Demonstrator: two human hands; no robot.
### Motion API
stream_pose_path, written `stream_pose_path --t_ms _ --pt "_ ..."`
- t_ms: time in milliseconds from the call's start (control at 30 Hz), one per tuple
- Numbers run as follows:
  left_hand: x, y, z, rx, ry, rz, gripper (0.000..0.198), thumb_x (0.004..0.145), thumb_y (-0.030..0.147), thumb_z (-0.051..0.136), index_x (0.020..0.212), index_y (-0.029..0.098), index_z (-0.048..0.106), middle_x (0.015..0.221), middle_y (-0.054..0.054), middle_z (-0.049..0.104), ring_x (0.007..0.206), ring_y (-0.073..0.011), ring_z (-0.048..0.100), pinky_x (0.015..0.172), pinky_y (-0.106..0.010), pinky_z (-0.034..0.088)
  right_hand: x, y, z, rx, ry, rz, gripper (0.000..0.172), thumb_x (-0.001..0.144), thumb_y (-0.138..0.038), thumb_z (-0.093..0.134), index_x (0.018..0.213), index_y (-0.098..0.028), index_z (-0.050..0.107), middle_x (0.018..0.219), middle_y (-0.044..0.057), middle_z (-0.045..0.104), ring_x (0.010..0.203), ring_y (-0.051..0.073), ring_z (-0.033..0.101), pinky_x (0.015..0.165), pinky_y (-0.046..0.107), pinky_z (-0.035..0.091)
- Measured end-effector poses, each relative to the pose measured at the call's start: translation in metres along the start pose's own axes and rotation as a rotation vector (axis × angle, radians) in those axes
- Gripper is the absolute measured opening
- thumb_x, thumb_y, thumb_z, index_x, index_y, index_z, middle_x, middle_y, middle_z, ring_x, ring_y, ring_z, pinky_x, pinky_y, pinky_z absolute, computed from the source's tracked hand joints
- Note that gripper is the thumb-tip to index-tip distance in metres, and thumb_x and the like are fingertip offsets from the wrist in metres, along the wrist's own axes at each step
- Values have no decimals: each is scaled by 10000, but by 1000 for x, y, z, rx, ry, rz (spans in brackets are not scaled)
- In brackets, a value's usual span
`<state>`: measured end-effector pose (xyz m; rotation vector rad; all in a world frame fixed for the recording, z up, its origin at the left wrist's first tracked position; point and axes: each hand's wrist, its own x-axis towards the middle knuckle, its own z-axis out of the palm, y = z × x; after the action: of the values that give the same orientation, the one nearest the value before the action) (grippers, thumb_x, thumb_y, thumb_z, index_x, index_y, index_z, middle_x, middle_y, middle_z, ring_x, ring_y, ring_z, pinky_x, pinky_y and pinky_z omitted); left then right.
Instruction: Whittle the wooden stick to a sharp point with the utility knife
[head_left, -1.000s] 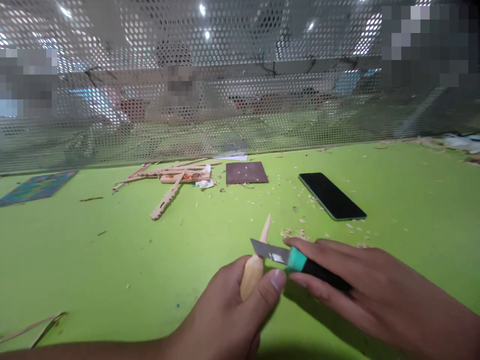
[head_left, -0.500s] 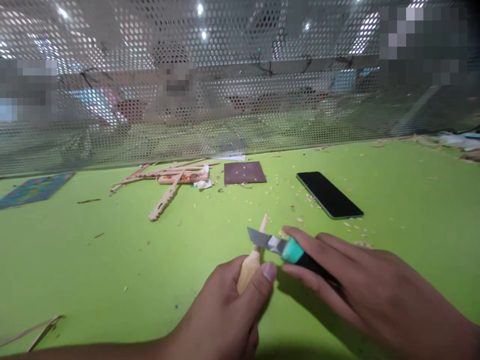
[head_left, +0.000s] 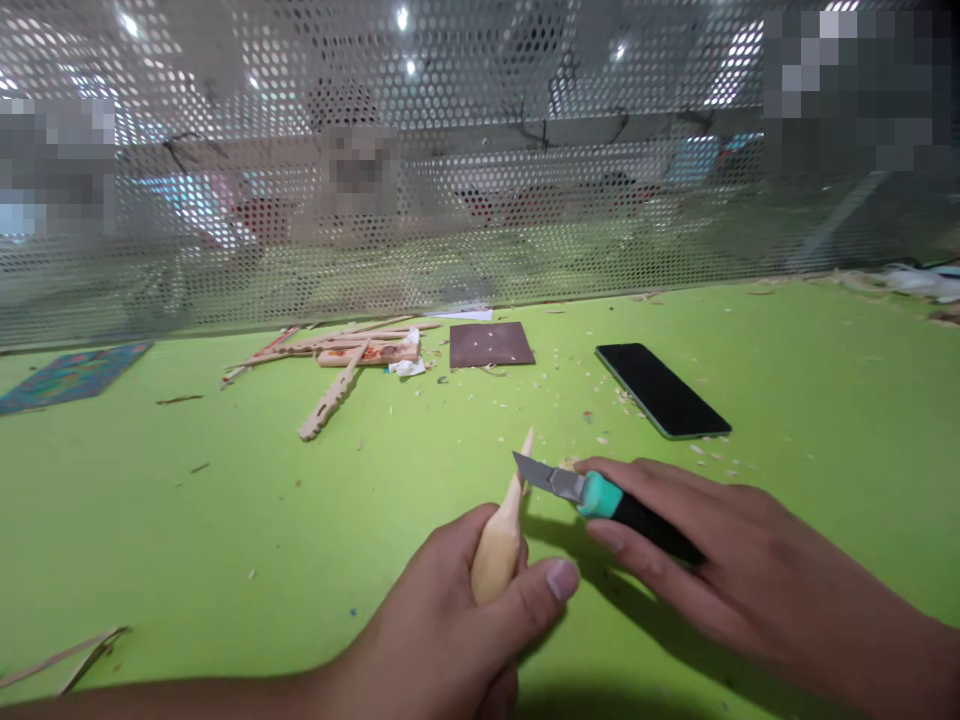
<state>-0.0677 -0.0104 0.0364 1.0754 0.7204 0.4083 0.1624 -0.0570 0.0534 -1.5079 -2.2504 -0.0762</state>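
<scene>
My left hand (head_left: 469, 605) is closed round a pale piece of wood (head_left: 496, 556), its narrow tapered tip pointing away from me. The thumb of that hand stretches out to the right, off the wood. In my right hand (head_left: 720, 560) is a utility knife (head_left: 637, 520) with a teal and black handle. Its short grey blade (head_left: 546, 475) points left and lies at the slim part of the wood; whether the edge touches it I cannot tell. My palm and fingers hide the wood's lower end.
Carved wooden sticks (head_left: 330, 395) lie in a pile at the back left, beside a brown sandpaper square (head_left: 491, 345). A black phone (head_left: 664, 390) rests at the right among wood shavings. Behind the green table (head_left: 225, 520) rises a perforated metal screen (head_left: 465, 230). A colourful sheet (head_left: 75, 375) is far left.
My right hand has moved slightly right with the knife. My left thumb has swung outward, away from the wood, so more of the wood shows.
</scene>
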Motion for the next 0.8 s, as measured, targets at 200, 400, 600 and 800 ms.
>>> stream_pose_path --t_ms 200,400,600,800 --pt "0 6 0 -52 -26 2 403 851 487 822 1041 159 686 756 7 526 742 -143 513 723 -247 462 -1 -4 3 121 -74 -15 364 1084 -377 416 1257 -190 676 1072 121 803 906 271 792 729 372 653" --pt "2 1 3 -206 -91 79 358 876 455 813 1012 146 693 966 -59 659 912 -172 583 881 -282 468 5 -16 -5 247 -236 -31 232 1062 -357 512 1115 -267 720 880 38 773 697 186 731 623 267 583" --pt "1 1 4 -192 -76 73 327 901 450 790 988 152 689 936 -43 651 895 -155 573 872 -259 462 7 -16 -4 271 -253 -26 273 1068 -393 484 1091 -243 710 874 41 763 724 194 737 651 287 596" --pt "3 -6 3 -96 16 46 394 904 531 757 866 171 603 697 34 521 650 -97 459 602 -193 391 -3 -17 9 84 -142 -80 424 1123 -430 330 1322 -179 609 998 88 788 779 236 776 645 382 637"
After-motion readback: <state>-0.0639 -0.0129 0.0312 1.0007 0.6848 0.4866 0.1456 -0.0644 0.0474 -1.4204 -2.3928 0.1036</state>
